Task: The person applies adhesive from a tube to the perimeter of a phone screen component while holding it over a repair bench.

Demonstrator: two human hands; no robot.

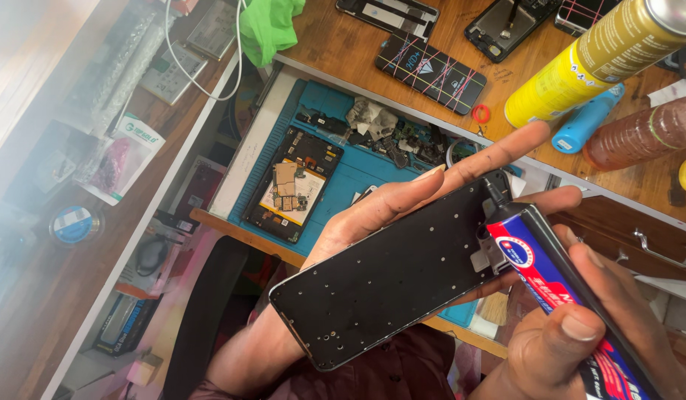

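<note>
My left hand [402,204] lies under a black phone display panel [387,278], back side up and dotted with small marks, and holds it tilted over my lap. My right hand [580,333] grips a black tube of glue with a red, white and blue label [561,285]. The tube's black nozzle [497,189] touches the panel's upper right edge near a small square cutout. An opened phone body [292,185] with its inner parts showing lies on the blue repair mat [358,167] beyond my hands.
Small loose phone parts [391,133] are heaped on the mat. On the wooden bench stand a yellow spray can [595,59], a blue cylinder [584,122], a brown bottle [643,133], a phone bound with rubber bands [430,72] and a green cloth [269,26]. Shelves with packets are at left.
</note>
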